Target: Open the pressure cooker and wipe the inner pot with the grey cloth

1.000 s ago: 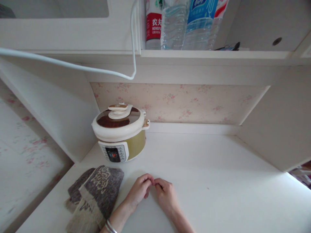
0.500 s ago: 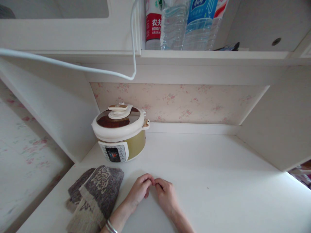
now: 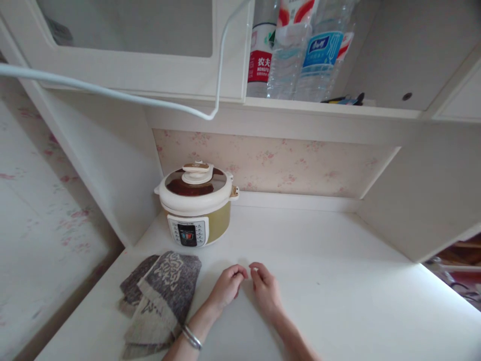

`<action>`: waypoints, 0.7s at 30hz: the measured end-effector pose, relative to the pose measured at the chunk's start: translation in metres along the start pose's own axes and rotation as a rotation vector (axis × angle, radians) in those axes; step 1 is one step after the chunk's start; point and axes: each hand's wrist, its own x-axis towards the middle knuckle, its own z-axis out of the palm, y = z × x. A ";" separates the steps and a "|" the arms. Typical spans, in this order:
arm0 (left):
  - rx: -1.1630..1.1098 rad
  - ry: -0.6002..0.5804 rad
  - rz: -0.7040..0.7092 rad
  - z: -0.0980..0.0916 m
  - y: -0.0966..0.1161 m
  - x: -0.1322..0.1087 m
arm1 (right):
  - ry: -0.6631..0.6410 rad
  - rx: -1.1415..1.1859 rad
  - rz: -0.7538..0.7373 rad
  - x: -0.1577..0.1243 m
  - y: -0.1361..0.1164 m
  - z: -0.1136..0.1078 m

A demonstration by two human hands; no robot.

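Note:
Near the front middle of the white table (image 3: 323,321), my left hand (image 3: 228,287) is closed, its fingers curled in and nothing visible in them. Close to its right is my right hand (image 3: 266,291), also loosely closed, thumb and forefinger bent together, with nothing seen between them. A small gap separates the fingertips of the two hands. Left of my left hand lies a folded grey-brown patterned cloth (image 3: 171,281), partly beside my forearm. Behind the cloth, a white and olive electric cooker (image 3: 197,205) stands with its lid on.
An overhead cabinet holds several plastic bottles (image 3: 319,55) and some small dark item (image 3: 349,100) on its shelf. A white cable (image 3: 150,100) hangs across the upper left. Side panels rise left and right, and floral wallpaper (image 3: 266,160) covers the back.
My hands have drawn slightly apart at the fingertips, where they touched or nearly touched before. The camera view has shifted and tilted, showing more of the shelf. Cloth and cooker stay put.

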 end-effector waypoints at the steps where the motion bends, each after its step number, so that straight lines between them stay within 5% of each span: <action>1: 0.011 0.000 0.010 0.000 0.001 -0.001 | 0.031 0.062 0.059 0.003 -0.001 0.000; 6: 0.005 0.056 0.071 -0.004 0.003 -0.011 | -0.009 0.180 0.220 0.030 -0.035 -0.007; 12: -0.151 0.222 0.142 -0.032 0.013 -0.045 | -0.129 0.143 0.165 0.093 -0.114 -0.009; 16: -0.186 0.425 0.225 -0.087 0.047 -0.059 | -0.112 0.095 0.137 0.146 -0.160 0.003; 21: 0.114 0.754 0.295 -0.188 0.089 -0.041 | -0.110 0.006 0.132 0.180 -0.185 0.024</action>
